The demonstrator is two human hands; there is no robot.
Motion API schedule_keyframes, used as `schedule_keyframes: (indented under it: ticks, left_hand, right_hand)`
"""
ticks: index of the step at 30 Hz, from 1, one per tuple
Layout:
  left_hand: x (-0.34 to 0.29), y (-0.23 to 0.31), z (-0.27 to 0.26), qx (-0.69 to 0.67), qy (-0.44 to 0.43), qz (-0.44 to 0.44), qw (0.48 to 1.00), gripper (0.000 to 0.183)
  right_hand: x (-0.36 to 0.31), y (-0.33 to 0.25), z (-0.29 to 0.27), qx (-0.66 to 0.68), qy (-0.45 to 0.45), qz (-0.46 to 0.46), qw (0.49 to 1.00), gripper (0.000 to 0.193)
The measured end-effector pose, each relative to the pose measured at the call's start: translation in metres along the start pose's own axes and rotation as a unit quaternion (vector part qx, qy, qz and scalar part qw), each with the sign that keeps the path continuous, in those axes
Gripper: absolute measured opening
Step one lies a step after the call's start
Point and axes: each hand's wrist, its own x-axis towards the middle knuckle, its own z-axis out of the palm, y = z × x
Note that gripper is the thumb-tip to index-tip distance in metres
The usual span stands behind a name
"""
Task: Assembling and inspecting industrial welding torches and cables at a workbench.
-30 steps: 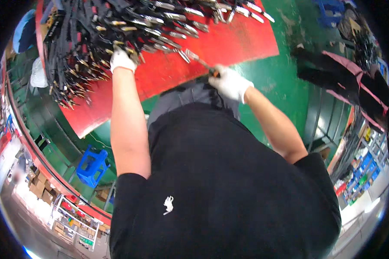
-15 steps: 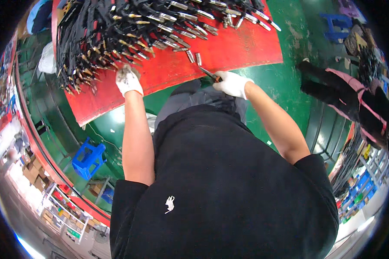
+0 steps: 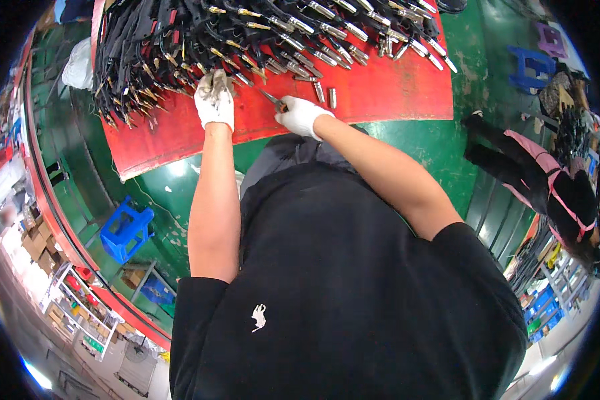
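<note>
In its white glove, smudged dark at the fingers, my left hand is closed at the front of a large heap of black cables. It seems to pinch one cable's end; the fingertips partly hide it. My right hand, also gloved, grips a slim dark pointed hand tool with a bit of orange at its grip; its exact kind is unclear. The tool's tip points toward the left hand. Many cables end in gold-coloured pins or silver metal connectors. Two loose silver metal sleeves lie right of the tool.
The heap rests on a red tabletop with its front edge before me. A blue stool stands on the green floor at left, another blue stool at far right. A person in black and pink is at right.
My right hand has moved left with the tool, from beside the loose sleeves toward my left hand. My left hand has shifted slightly up and right. The view has shifted a little.
</note>
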Motion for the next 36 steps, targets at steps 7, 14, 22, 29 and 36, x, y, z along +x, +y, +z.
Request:
schedule_keyframes:
  ticks: [7,14,22,29,36]
  left_hand:
    - [0.003,-0.024,-0.032,-0.020,0.030,-0.064,0.997,0.026]
    - [0.006,-0.032,-0.037,-0.035,0.042,-0.079,0.995,0.025]
    - [0.017,-0.037,-0.032,-0.021,-0.014,-0.092,0.995,0.032]
    - [0.023,-0.022,-0.005,0.136,-0.053,-0.136,0.980,0.055]
    - [0.041,-0.035,0.003,-0.127,-0.029,-0.253,0.959,0.060]
  right_hand:
    - [0.023,-0.021,-0.001,-0.015,-0.022,0.015,1.000,0.044]
    - [0.027,-0.026,-0.006,0.073,-0.076,0.089,0.990,0.046]
    - [0.025,-0.011,0.004,0.047,0.004,-0.025,0.999,0.049]
    - [0.026,-0.016,0.001,0.190,-0.083,0.018,0.978,0.044]
    - [0.018,-0.022,0.003,-0.067,0.025,-0.052,0.996,0.048]
